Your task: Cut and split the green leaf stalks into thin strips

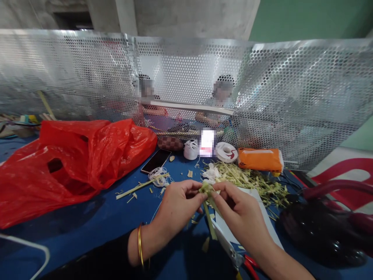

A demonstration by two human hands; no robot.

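Note:
Between my two hands is a pale green woven strip of plant leaf [206, 188], with flat ends hanging down below the fingers. My left hand [179, 208] pinches it from the left, thumb against fingertips. From the right, my right hand [240, 210] grips the same piece between thumb and fingers. Under my right hand lies a white sheet of paper [264, 210]. Scissors [230, 247] with red handles rest below the hands, partly covered by the right wrist. A heap of cut green leaf scraps [253, 179] lies just beyond my right hand.
A red plastic bag [116, 155] covers the left side. Behind the hands are a dark phone [156, 161], white string [159, 177], a lit phone [207, 142], a tape roll [227, 152] and an orange packet [260, 160]. A dark kettle [323, 229] stands right. Two people sit beyond a perforated metal screen [186, 58].

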